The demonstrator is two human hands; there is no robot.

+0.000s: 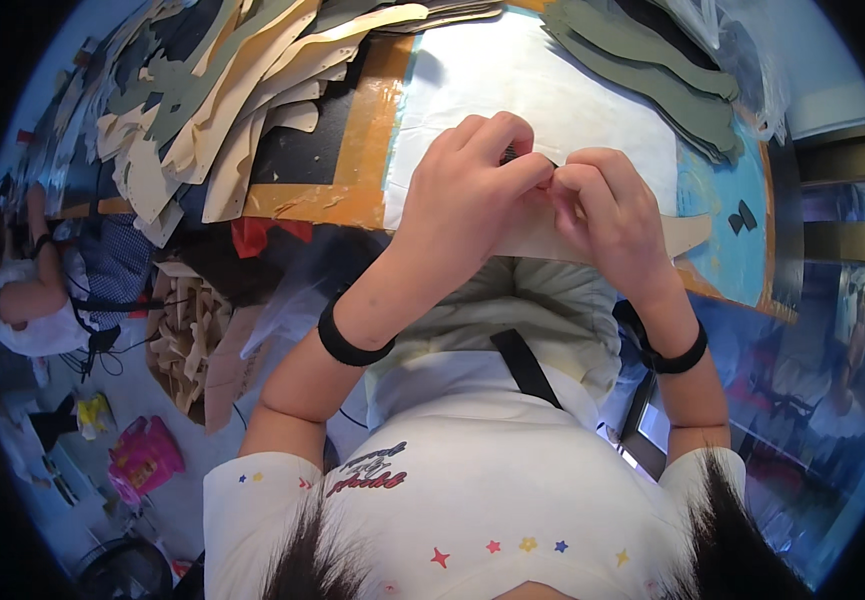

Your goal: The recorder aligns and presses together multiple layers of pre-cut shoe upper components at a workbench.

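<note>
My left hand (467,190) and my right hand (607,205) meet over the near edge of the work table. The left fingers are closed around a small dark piece (509,155), mostly hidden; a bit of its textured surface shows. Thumb and fingers of my right hand are pinched together at the left fingertips, and whatever lies between them is too covered to name. Under both hands a long beige flat cut piece (687,232) lies along the table edge, its right end showing past my right hand. White sheet (452,85) spreads beneath.
Overlapping beige and olive cut pieces (242,90) are heaped at the far left. Olive pieces (652,75) lie stacked at the far right. Small black pieces (742,217) rest on the blue board (717,260). A carton (222,360) of beige scraps stands left, near another person (27,300).
</note>
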